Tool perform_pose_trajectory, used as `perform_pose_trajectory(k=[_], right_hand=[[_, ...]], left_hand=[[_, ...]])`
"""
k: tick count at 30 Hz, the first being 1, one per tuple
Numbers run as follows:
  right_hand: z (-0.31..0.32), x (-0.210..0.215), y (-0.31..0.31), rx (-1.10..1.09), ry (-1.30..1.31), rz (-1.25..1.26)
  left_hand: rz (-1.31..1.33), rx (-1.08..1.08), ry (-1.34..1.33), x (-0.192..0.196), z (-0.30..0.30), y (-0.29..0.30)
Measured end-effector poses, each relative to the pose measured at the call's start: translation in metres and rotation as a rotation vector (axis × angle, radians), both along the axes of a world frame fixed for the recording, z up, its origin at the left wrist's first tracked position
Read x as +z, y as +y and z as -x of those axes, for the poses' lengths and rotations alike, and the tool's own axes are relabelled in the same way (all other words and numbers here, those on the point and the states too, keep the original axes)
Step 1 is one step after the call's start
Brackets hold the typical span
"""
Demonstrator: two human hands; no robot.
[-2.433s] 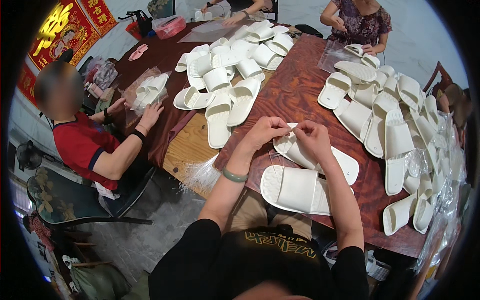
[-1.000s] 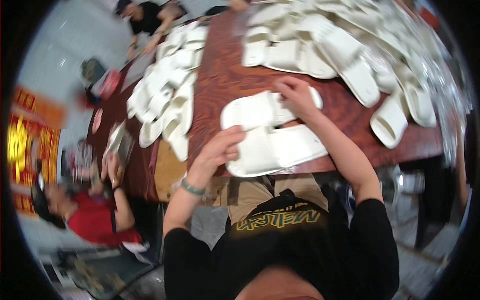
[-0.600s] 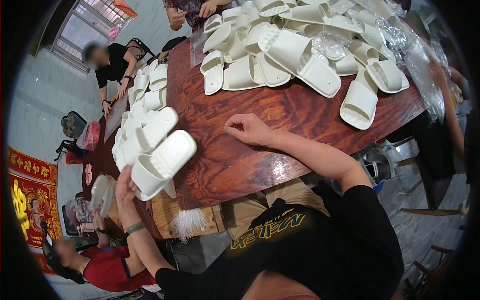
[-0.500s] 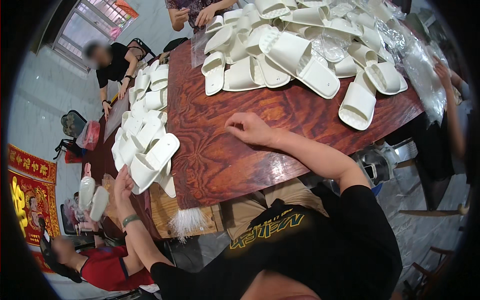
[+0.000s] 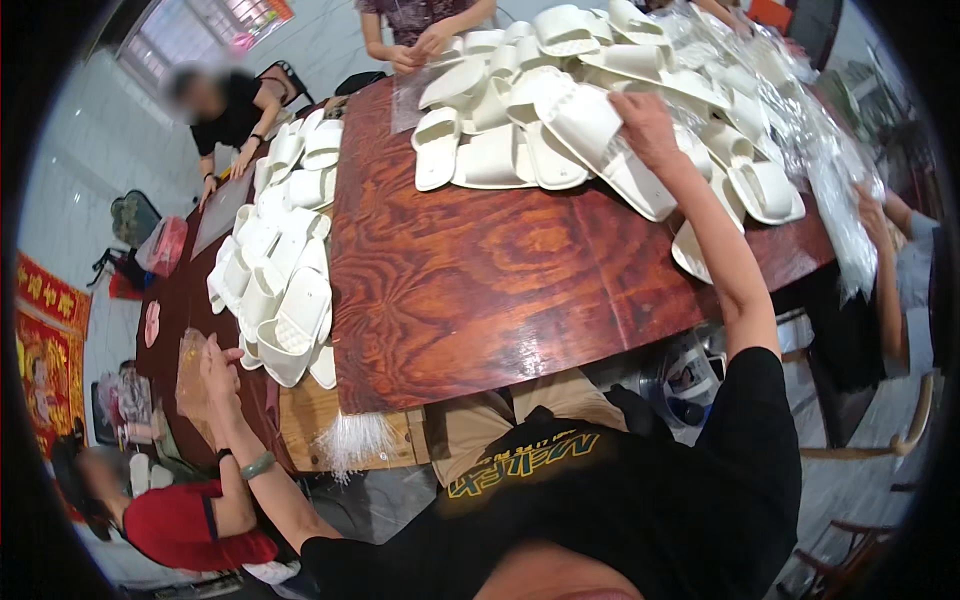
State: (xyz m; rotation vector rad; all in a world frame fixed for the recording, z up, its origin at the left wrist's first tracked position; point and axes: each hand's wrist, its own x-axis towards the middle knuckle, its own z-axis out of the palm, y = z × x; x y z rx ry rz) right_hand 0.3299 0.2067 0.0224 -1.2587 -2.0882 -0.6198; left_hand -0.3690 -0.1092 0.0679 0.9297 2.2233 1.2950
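Right hand (image 5: 645, 120) closed on one white slipper (image 5: 585, 120) atop the heap (image 5: 520, 100); lift gently. Left hand (image 5: 222, 365) open, empty, beside the stack (image 5: 275, 290).

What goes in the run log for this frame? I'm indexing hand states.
left hand: by stacked slippers, apparently empty | right hand: gripping white slipper in far pile | table: wood-grain

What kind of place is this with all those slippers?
Probably a small workshop where people pack slippers by hand. White slippers lie in heaps on a long wooden table, clear plastic bags pile up at one end, and several people sit around working.
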Motion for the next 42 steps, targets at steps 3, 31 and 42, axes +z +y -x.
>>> perform_pose_trajectory(k=[3, 31, 42], right_hand=[[-0.003, 0.024, 0.019, 0.074, 0.003, -0.317], [0.191, -0.003, -0.166, 0.781, 0.485, 0.911], [0.186, 0.035, -0.307, 1.067, 0.766, 1.770]], left_hand=[[-0.188, -0.063, 0.026, 0.044, -0.070, -0.050], [-0.132, -0.995, -0.653, 0.054, -0.287, -0.099], [-0.649, -1.050, -0.232, 0.001, -0.341, -0.053]])
